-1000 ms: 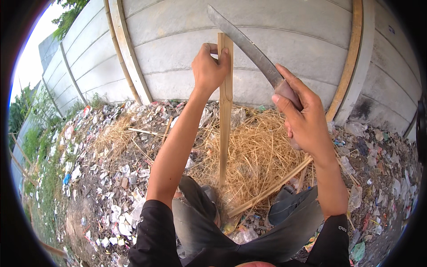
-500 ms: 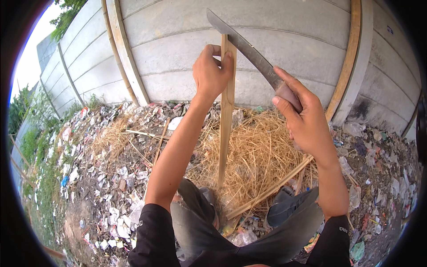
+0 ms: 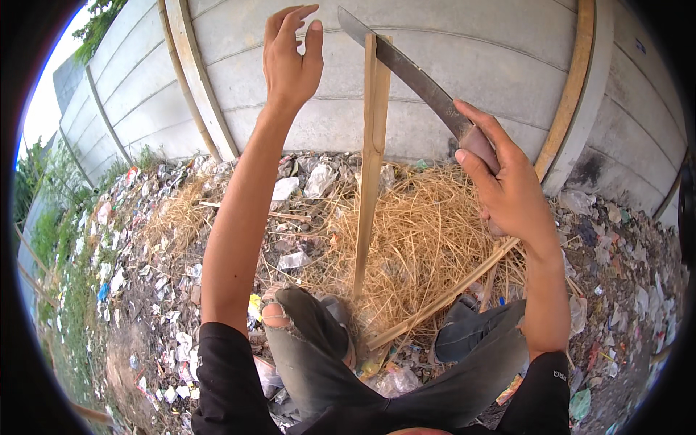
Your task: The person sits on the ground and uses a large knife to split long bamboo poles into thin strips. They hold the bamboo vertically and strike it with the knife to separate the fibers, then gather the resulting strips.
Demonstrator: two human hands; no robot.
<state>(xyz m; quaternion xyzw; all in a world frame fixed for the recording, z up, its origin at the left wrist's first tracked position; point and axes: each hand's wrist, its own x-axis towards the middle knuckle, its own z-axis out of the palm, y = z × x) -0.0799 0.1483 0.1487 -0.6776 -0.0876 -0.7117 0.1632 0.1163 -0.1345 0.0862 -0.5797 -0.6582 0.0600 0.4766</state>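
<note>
Since half a second earlier, I see that the left hand (image 3: pixel 291 69) has come off the bamboo strip (image 3: pixel 373 138) and moved up and to the left, while the right hand (image 3: pixel 511 190) keeps its hold on the machete (image 3: pixel 417 80). Working left to right from my end, I have green weeds (image 3: pixel 51 239) at the far side, then scattered litter (image 3: pixel 156 290) over the ground and a slim bamboo pole (image 3: pixel 181 80) leaning on the concrete wall (image 3: pixel 471 36). Next comes the left hand, raised and released, its fingers loosely curled around nothing, apart from the strip. Below it, the left trouser leg (image 3: pixel 315 359) shows a torn knee. The strip stands upright near the middle of my view, its foot at the edge of the straw heap (image 3: pixel 420 246), near the person's left shoe. The machete's blade slants across the strip's top end, touching it, one narrow edge of bamboo in front of the metal; how deep it sits I cannot tell. Further right, a split bamboo length (image 3: pixel 446 293) lies slanting along the straw. The right hand is clenched around the machete's handle, thumb and forefinger extended along it, and a thicker pole (image 3: pixel 569 87) rises against the wall beyond.
</note>
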